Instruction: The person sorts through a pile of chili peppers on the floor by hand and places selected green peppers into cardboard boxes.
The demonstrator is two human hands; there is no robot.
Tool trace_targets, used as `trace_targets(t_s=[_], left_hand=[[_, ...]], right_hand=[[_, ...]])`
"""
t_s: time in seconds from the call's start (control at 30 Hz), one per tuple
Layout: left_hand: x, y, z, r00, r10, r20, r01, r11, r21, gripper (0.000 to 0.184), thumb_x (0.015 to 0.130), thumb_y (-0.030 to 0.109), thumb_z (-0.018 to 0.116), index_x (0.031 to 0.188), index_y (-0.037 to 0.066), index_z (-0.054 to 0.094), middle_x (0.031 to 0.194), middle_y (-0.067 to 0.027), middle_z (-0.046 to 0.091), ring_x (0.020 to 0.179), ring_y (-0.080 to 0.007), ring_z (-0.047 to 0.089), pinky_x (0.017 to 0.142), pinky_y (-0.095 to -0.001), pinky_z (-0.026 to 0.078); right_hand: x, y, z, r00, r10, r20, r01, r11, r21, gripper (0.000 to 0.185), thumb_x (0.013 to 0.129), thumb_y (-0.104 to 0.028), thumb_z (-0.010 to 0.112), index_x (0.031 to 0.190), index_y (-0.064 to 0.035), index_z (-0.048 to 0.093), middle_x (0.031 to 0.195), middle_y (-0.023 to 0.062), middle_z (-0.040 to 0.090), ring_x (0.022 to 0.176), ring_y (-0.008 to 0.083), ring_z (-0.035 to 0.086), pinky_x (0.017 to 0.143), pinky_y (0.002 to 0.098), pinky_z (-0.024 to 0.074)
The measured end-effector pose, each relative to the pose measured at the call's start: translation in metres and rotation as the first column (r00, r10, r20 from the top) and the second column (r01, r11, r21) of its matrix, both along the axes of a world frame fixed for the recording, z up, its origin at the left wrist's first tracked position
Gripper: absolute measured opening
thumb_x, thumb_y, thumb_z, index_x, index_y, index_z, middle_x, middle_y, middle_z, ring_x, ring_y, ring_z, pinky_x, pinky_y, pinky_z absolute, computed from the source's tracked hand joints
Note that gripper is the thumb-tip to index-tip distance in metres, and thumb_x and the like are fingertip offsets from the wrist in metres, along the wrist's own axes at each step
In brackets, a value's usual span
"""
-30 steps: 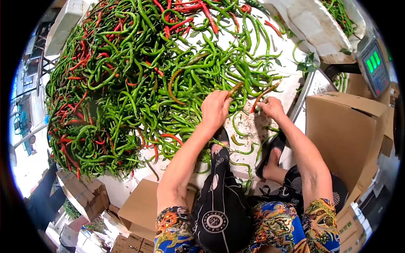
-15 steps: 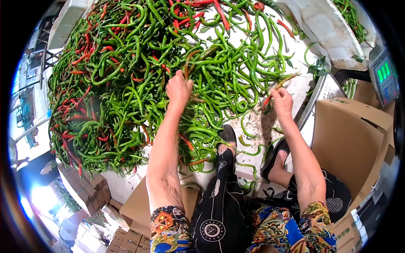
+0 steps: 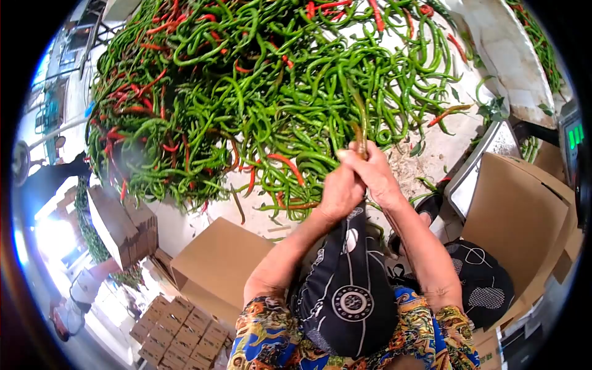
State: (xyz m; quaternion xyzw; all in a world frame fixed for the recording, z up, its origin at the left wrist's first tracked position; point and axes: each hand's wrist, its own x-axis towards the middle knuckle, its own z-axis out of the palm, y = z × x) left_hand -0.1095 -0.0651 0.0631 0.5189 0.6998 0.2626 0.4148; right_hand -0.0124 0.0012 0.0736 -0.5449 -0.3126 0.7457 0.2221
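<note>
Because my left hand [image 3: 341,194] and right hand [image 3: 379,179] touch and overlap, some of my fingers are hidden. Those on my right are clamped on the lower ends of brownish peppers [image 3: 363,123], too bunched to count; whether my left ones grip anything, I can't tell. The brownish peppers point up across the pepper pile [image 3: 246,105], cut off at the top. The scale screen [image 3: 575,137] is partly lost at the dark right edge.
</note>
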Motion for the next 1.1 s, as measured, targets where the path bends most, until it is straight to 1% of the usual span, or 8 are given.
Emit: trace_targets(t_s=[0.1, 0.23, 0.33, 0.53, 0.7, 0.9, 1.0, 1.1], left_hand=[[-0.014, -0.025, 0.001, 0.980, -0.075, 0.182, 0.050, 0.989, 0.137, 0.033, 0.083, 0.017, 0.069, 0.110, 0.001, 0.059, 0.089, -0.0103, 0.064, 0.080, -0.0144, 0.060, 0.066, -0.0289, 0.049], [-0.068, -0.062, -0.049, 0.832, 0.546, -0.097, -0.553, 0.830, -0.071, 0.038, 0.081, 0.020, 0.071, 0.108, -0.003, 0.059, 0.086, -0.0129, 0.064, 0.075, -0.0251, 0.062, 0.069, -0.0334, 0.049], [-0.090, -0.078, -0.085, 0.809, 0.410, -0.422, -0.469, 0.882, -0.042, 0.039, 0.074, 0.022, 0.077, 0.101, -0.001, 0.059, 0.098, -0.0204, 0.060, 0.085, -0.0362, 0.060, 0.077, -0.0450, 0.047], [-0.056, -0.060, -0.043, 0.558, 0.761, 0.332, -0.596, 0.645, -0.478, 0.023, 0.082, 0.010, 0.065, 0.101, -0.001, 0.062, 0.080, -0.0040, 0.063, 0.067, -0.0107, 0.056, 0.060, -0.0245, 0.045], [-0.007, -0.043, 0.003, 0.966, 0.230, 0.118, -0.235, 0.972, 0.031, 0.030, 0.077, 0.004, 0.065, 0.107, 0.005, 0.062, 0.078, -0.0062, 0.056, 0.066, -0.0161, 0.055, 0.060, -0.0304, 0.046], [-0.009, -0.042, 0.010, 1.000, 0.005, -0.008, -0.003, 0.976, 0.219, 0.028, 0.079, 0.005, 0.067, 0.106, 0.004, 0.062, 0.076, -0.0113, 0.052, 0.066, -0.0265, 0.056, 0.059, -0.0358, 0.046], [-0.022, -0.063, 0.012, 0.904, 0.142, 0.402, -0.181, 0.982, 0.059, 0.030, 0.079, 0.005, 0.071, 0.108, 0.001, 0.064, 0.079, -0.0066, 0.056, 0.066, -0.0156, 0.055, 0.058, -0.0263, 0.045], [-0.047, -0.125, -0.012, 0.951, 0.135, -0.279, -0.089, 0.981, 0.172, 0.032, 0.075, 0.006, 0.071, 0.106, 0.001, 0.063, 0.091, -0.0127, 0.061, 0.087, -0.0291, 0.059, 0.077, -0.0366, 0.049]], right_hand=[[0.016, -0.011, -0.016, 0.952, -0.300, 0.064, 0.306, 0.942, -0.139, 0.021, 0.092, -0.024, 0.061, 0.081, -0.0063, 0.056, 0.071, 0.0026, 0.057, 0.061, 0.0128, 0.054, 0.059, 0.0265, 0.0458], [0.052, 0.005, -0.015, 0.912, -0.408, -0.043, 0.396, 0.903, -0.167, 0.015, 0.095, -0.022, 0.057, 0.087, -0.0100, 0.051, 0.071, -0.0018, 0.051, 0.057, 0.0091, 0.047, 0.055, 0.0259, 0.0424], [0.046, 0.005, -0.010, 0.937, -0.342, -0.074, 0.324, 0.927, -0.190, 0.015, 0.094, -0.023, 0.058, 0.094, -0.0098, 0.051, 0.071, -0.0021, 0.051, 0.056, 0.0077, 0.045, 0.054, 0.0256, 0.0415], [0.025, -0.019, -0.019, 0.986, -0.120, -0.119, 0.085, 0.960, -0.269, 0.023, 0.092, -0.021, 0.063, 0.104, -0.0035, 0.055, 0.093, 0.0107, 0.067, 0.074, 0.0146, 0.065, 0.061, 0.0247, 0.0526], [0.026, -0.016, -0.019, 0.946, -0.174, -0.273, 0.057, 0.920, -0.387, 0.026, 0.093, -0.019, 0.061, 0.112, -0.0017, 0.057, 0.100, 0.0082, 0.063, 0.082, 0.0162, 0.064, 0.076, 0.0287, 0.0534], [0.021, -0.008, -0.013, 0.983, -0.004, -0.183, -0.026, 0.987, -0.161, 0.030, 0.087, -0.019, 0.070, 0.109, -0.0049, 0.055, 0.094, 0.0045, 0.061, 0.087, 0.0137, 0.058, 0.078, 0.0275, 0.0483], [0.025, -0.006, -0.017, 0.961, -0.053, -0.272, -0.013, 0.972, -0.235, 0.028, 0.088, -0.015, 0.067, 0.109, -0.0028, 0.054, 0.091, 0.0070, 0.062, 0.081, 0.0173, 0.062, 0.076, 0.0305, 0.0525], [0.035, 0.004, -0.012, 0.944, -0.170, -0.284, 0.113, 0.972, -0.205, 0.018, 0.088, -0.010, 0.064, 0.102, -0.0036, 0.053, 0.084, 0.0063, 0.060, 0.078, 0.0185, 0.061, 0.075, 0.0314, 0.0528]])
